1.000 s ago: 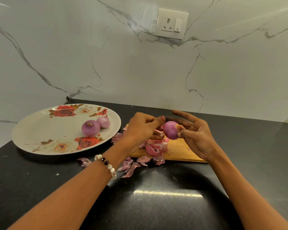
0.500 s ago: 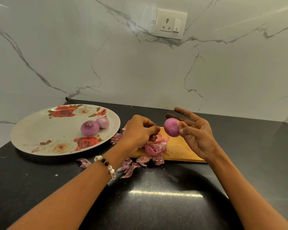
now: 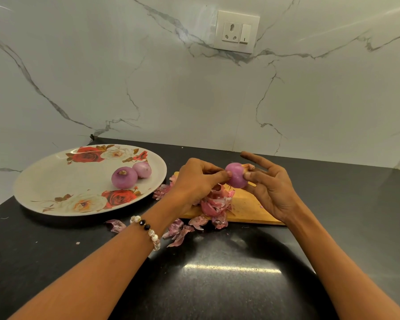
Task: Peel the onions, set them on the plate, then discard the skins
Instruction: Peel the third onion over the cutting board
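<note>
**Above the board, the left hand is back on the onion**

Over the wooden cutting board (image 3: 247,207), the left hand (image 3: 195,181) has returned to the onion (image 3: 235,175) it let go of half a second ago, fingertips pinching its left side. The right hand (image 3: 271,189) still grips it between thumb and fingers, index finger extended. Peeling continues.

Count: one floral plate (image 3: 56,181), far left; one board; two peeled onions (image 3: 124,177) on the plate, touching; one skin pile (image 3: 214,202), plus several loose scraps nearer.

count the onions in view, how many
3. Two peeled onions sit side by side on the floral plate: a larger one and a smaller one behind it. The third onion is held between both hands above the cutting board.
</note>
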Available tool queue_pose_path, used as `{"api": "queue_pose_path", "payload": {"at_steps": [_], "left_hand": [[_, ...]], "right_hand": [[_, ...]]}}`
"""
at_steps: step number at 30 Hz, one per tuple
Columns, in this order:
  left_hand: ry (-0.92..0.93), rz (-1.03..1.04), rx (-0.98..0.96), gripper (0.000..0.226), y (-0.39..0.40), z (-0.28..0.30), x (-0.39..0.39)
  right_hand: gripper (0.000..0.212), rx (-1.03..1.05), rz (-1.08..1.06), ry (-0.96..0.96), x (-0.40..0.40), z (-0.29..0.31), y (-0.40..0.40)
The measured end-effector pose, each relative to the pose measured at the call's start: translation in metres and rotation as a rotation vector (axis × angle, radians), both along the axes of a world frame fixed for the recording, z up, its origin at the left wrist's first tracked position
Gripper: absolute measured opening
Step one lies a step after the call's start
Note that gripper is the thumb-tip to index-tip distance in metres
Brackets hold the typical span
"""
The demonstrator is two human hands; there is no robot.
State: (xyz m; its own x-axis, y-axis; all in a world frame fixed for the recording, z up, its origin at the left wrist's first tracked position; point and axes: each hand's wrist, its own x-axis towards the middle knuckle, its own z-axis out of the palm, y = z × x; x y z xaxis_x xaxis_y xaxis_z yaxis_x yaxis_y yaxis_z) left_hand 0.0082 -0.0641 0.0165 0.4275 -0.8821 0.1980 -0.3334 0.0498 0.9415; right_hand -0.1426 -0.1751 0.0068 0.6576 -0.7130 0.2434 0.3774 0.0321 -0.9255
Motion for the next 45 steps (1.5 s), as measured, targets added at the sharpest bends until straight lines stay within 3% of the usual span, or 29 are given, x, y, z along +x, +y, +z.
{"api": "queue_pose_path", "payload": {"at_steps": [5, 12, 23, 31, 36, 45], "left_hand": [[0.116, -0.038, 0.014, 0.016, 0.0037, 0.0028, 0.0037], [-0.049, -0.022, 0.016, 0.011, 0.0026, 0.0013, 0.0039], [-0.056, 0.105, -0.031, 0.009, 0.001, -0.0002, 0.0034], [-0.031, 0.116, -0.021, 0.014, -0.0002, -0.0003, 0.005], [-0.266, 0.087, -0.008, 0.019, -0.0004, -0.0026, 0.001], [-0.424, 0.085, -0.14, 0.028, 0.0003, -0.0009, -0.0023]], "right_hand": [[0.057, -0.089, 0.005, 0.054, 0.0, -0.001, 0.0031], [0.056, -0.124, -0.013, 0.079, 0.001, -0.0015, 0.0035], [0.059, -0.023, -0.002, 0.004, 0.0019, 0.0011, 0.0053], [0.042, 0.143, -0.061, -0.081, -0.0001, 0.0029, 0.0008], [0.03, 0.169, -0.102, -0.03, 0.0003, 0.0035, 0.0026], [0.025, 0.148, -0.077, 0.022, 0.0022, 0.0036, 0.0054]]}}
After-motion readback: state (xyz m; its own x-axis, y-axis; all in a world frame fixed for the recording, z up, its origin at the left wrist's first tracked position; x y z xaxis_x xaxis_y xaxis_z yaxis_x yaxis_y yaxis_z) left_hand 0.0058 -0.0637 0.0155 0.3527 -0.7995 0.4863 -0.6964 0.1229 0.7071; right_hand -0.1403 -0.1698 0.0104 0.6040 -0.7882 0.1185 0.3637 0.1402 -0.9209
